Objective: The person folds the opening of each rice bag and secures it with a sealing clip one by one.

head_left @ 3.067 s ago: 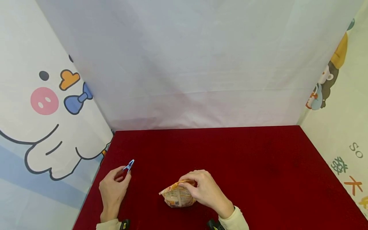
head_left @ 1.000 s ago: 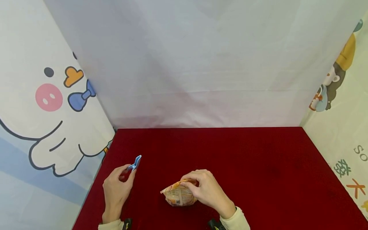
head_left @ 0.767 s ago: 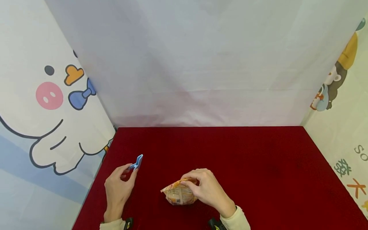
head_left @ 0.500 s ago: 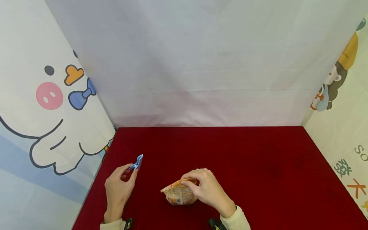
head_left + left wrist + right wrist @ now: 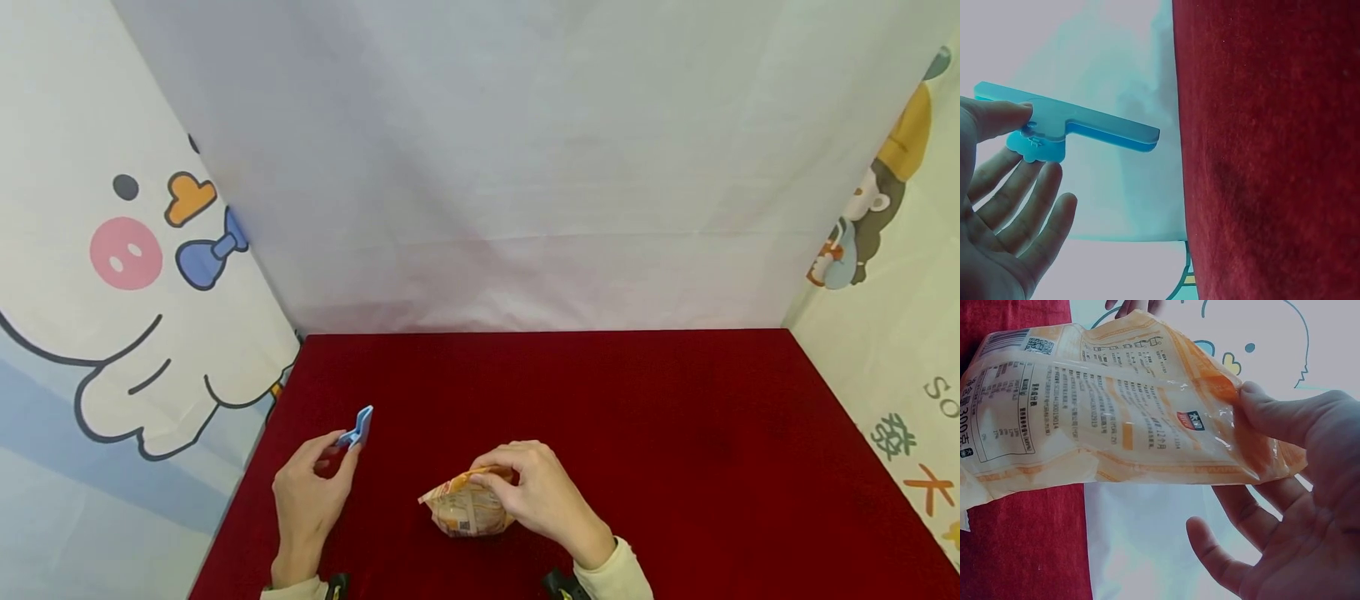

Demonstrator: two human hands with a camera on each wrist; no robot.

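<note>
My left hand [image 5: 307,496] pinches a light-blue bag clip [image 5: 359,427] above the left part of the table. Seen in the left wrist view, the thumb lies on one handle of the clip [image 5: 1107,124] and fingertips touch the other; its long bar points away from the hand. To the right, my right hand [image 5: 536,492] pinches the top edge of an orange and cream plastic food bag [image 5: 468,510]. Printed text, a barcode and a QR code show on the bag [image 5: 1085,406] in the right wrist view. Clip and bag are apart.
A dark red cloth covers the table [image 5: 637,417]. White curtain walls enclose it: a plain back one [image 5: 525,167], a left one with a cartoon duck [image 5: 135,250], and a right one with printed figures and characters [image 5: 892,350].
Over about three seconds my left hand has shifted a little right, and the clip has turned so its broad side shows. My right hand keeps its pinch on the bag, nearly still.
</note>
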